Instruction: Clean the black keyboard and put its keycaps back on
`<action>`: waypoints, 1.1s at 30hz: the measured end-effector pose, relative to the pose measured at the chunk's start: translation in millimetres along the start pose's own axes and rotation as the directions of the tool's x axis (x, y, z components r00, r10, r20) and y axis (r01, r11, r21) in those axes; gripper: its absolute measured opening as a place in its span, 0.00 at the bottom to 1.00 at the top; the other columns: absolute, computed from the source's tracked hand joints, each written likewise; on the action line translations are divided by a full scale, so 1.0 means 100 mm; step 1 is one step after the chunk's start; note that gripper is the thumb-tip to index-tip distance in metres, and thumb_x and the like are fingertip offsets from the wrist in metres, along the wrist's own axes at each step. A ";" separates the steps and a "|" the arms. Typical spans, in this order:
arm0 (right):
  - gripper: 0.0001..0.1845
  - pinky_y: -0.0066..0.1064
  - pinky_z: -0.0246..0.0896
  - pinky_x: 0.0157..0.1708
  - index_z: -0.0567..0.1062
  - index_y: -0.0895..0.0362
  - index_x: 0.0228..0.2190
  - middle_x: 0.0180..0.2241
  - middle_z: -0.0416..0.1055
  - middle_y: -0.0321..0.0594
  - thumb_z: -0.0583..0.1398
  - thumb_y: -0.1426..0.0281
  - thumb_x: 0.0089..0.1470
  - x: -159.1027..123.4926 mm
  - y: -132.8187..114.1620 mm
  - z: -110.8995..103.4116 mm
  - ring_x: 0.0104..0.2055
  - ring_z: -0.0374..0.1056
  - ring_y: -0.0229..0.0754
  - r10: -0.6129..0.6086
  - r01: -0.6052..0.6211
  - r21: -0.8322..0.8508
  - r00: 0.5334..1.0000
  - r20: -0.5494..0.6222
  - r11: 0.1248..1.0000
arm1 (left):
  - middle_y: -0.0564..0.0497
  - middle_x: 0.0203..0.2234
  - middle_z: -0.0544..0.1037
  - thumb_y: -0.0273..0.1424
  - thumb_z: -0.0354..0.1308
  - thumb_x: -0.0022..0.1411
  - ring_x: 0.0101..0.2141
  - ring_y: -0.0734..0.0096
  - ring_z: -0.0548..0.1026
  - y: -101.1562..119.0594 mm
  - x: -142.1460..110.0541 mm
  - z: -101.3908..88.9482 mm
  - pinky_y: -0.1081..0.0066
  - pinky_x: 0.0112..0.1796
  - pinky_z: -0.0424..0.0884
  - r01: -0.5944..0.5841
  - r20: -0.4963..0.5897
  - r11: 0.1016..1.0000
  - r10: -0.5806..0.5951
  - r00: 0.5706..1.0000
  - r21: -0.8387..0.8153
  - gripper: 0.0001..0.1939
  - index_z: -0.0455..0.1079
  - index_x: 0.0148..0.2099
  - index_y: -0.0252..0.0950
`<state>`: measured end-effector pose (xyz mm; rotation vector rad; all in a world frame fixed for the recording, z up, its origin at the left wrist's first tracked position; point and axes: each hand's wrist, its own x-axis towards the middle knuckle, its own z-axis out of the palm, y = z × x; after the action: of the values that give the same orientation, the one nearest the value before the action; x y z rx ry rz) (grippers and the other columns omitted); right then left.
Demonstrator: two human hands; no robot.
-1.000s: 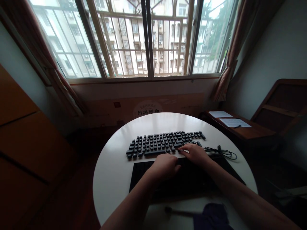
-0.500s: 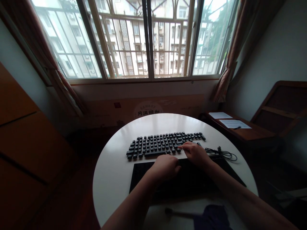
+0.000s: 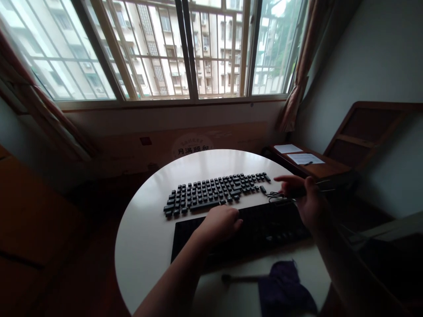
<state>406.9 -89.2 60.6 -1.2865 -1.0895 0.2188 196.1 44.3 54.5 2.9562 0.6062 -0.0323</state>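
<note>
My left hand (image 3: 220, 223) rests on the black keyboard (image 3: 257, 231), its fingers curled under and closed; whatever they hold is hidden. My right hand (image 3: 309, 200) is raised over the right end of the keyboard, index finger pointing left. From its grip stick out the two thin wire prongs of what looks like a keycap puller (image 3: 325, 182). Behind the keyboard, black keycaps (image 3: 211, 193) lie in rows on the round white table (image 3: 142, 246). Some light marks show along the keyboard's near right part, too dark to make out.
A black cable (image 3: 273, 196) lies coiled by the right hand. Near the front are a brush (image 3: 241, 279) and a purple cloth (image 3: 280, 286). Sheets of paper (image 3: 306, 159) and a pen lie on a brown wooden surface at the right. A barred window stands beyond.
My right hand has moved right, away from the keycaps, and turned with the wire prongs now pointing right. The left hand stays on the keyboard. The view has shifted somewhat.
</note>
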 end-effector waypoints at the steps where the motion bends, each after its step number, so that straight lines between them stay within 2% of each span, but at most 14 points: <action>1: 0.38 0.35 0.65 0.31 0.80 0.56 0.41 0.24 0.67 0.40 0.38 0.48 0.66 -0.11 0.02 -0.05 0.28 0.66 0.43 0.100 -0.102 0.031 0.993 0.054 0.994 | 0.45 0.32 0.81 0.37 0.53 0.66 0.36 0.57 0.80 0.01 0.00 -0.01 0.65 0.36 0.73 -0.008 0.008 1.000 0.008 1.000 -0.001 0.13 0.75 0.35 0.37; 3: 0.37 0.32 0.61 0.25 0.79 0.56 0.40 0.21 0.65 0.37 0.40 0.45 0.65 -0.34 0.09 -0.11 0.23 0.63 0.40 0.286 -0.296 0.030 0.942 0.175 0.955 | 0.45 0.32 0.81 0.37 0.53 0.66 0.36 0.57 0.80 0.02 0.01 -0.01 0.66 0.35 0.72 -0.030 0.017 1.000 0.030 0.999 -0.006 0.13 0.74 0.35 0.37; 5: 0.32 0.31 0.60 0.25 0.78 0.56 0.40 0.22 0.67 0.37 0.48 0.44 0.63 -0.55 0.15 -0.14 0.24 0.64 0.40 0.394 -0.403 -0.017 0.884 0.253 0.915 | 0.45 0.31 0.81 0.38 0.53 0.66 0.35 0.57 0.80 0.03 0.01 -0.01 0.66 0.34 0.72 -0.049 0.021 0.999 0.049 0.999 -0.013 0.13 0.74 0.34 0.37; 7: 0.26 0.31 0.61 0.28 0.76 0.56 0.39 0.25 0.70 0.37 0.55 0.46 0.60 -0.69 0.19 -0.15 0.27 0.66 0.41 0.418 -0.417 -0.072 0.858 0.297 0.906 | 0.46 0.31 0.80 0.38 0.54 0.66 0.35 0.58 0.79 0.04 0.01 0.01 0.67 0.34 0.71 -0.058 0.024 0.998 0.058 0.998 -0.019 0.13 0.74 0.34 0.37; 10: 0.21 0.29 0.60 0.29 0.75 0.55 0.39 0.26 0.69 0.36 0.59 0.51 0.59 -0.76 0.21 -0.11 0.29 0.65 0.40 0.402 -0.389 -0.104 0.867 0.294 0.916 | 0.47 0.30 0.80 0.39 0.54 0.66 0.34 0.58 0.79 0.05 0.02 0.02 0.68 0.33 0.70 -0.054 0.038 0.998 0.055 0.998 -0.024 0.13 0.74 0.34 0.37; 14: 0.20 0.25 0.49 0.19 0.71 0.55 0.30 0.19 0.57 0.28 0.58 0.50 0.57 -0.70 0.26 0.00 0.19 0.54 0.34 0.464 -0.469 -0.050 0.845 0.266 0.882 | 0.46 0.31 0.80 0.38 0.54 0.66 0.35 0.58 0.79 0.05 0.03 0.01 0.68 0.34 0.70 -0.047 0.057 0.999 0.048 0.997 -0.012 0.13 0.74 0.34 0.37; 16: 0.20 0.25 0.44 0.17 0.67 0.54 0.27 0.19 0.52 0.27 0.57 0.51 0.56 -0.69 0.32 0.05 0.18 0.49 0.33 0.491 -0.502 -0.025 0.833 0.256 0.865 | 0.46 0.31 0.81 0.38 0.54 0.66 0.35 0.58 0.79 0.05 0.03 0.00 0.68 0.34 0.70 -0.047 0.058 0.999 0.047 0.997 -0.009 0.13 0.74 0.34 0.37; 20: 0.18 0.25 0.46 0.19 0.65 0.54 0.27 0.20 0.54 0.29 0.54 0.53 0.60 -0.71 0.43 0.10 0.20 0.51 0.35 0.447 -0.448 -0.040 0.871 0.205 0.893 | 0.46 0.31 0.81 0.38 0.54 0.66 0.34 0.58 0.79 0.04 0.03 0.02 0.68 0.33 0.70 -0.049 0.059 0.999 0.049 0.997 -0.001 0.13 0.74 0.34 0.37; 24: 0.18 0.26 0.48 0.20 0.65 0.54 0.27 0.20 0.55 0.30 0.52 0.54 0.62 -0.73 0.48 0.10 0.21 0.53 0.36 0.394 -0.374 -0.141 0.905 0.158 0.916 | 0.46 0.30 0.80 0.39 0.55 0.65 0.35 0.58 0.79 0.05 0.03 0.03 0.68 0.33 0.70 -0.049 0.066 0.999 0.049 0.997 0.003 0.13 0.74 0.34 0.37; 30: 0.18 0.29 0.46 0.20 0.65 0.52 0.27 0.17 0.58 0.30 0.49 0.57 0.65 -0.76 0.37 0.12 0.20 0.57 0.38 0.365 -0.264 -0.383 0.904 0.221 0.885 | 0.46 0.30 0.80 0.38 0.55 0.65 0.35 0.58 0.79 0.08 0.03 -0.01 0.68 0.33 0.70 -0.031 0.080 1.000 0.031 0.996 0.000 0.12 0.74 0.34 0.37; 33: 0.18 0.31 0.49 0.23 0.66 0.52 0.28 0.17 0.60 0.31 0.48 0.59 0.66 -0.83 0.28 0.11 0.20 0.60 0.40 0.296 -0.148 -0.468 0.919 0.262 0.871 | 0.47 0.30 0.80 0.38 0.55 0.65 0.35 0.58 0.80 0.07 0.02 -0.01 0.68 0.33 0.70 -0.034 0.069 0.999 0.034 0.997 -0.002 0.12 0.74 0.34 0.37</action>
<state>367.8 -128.2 -8.1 -1.8398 -1.3174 0.3881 201.0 38.6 56.5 2.9502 0.5464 -0.1310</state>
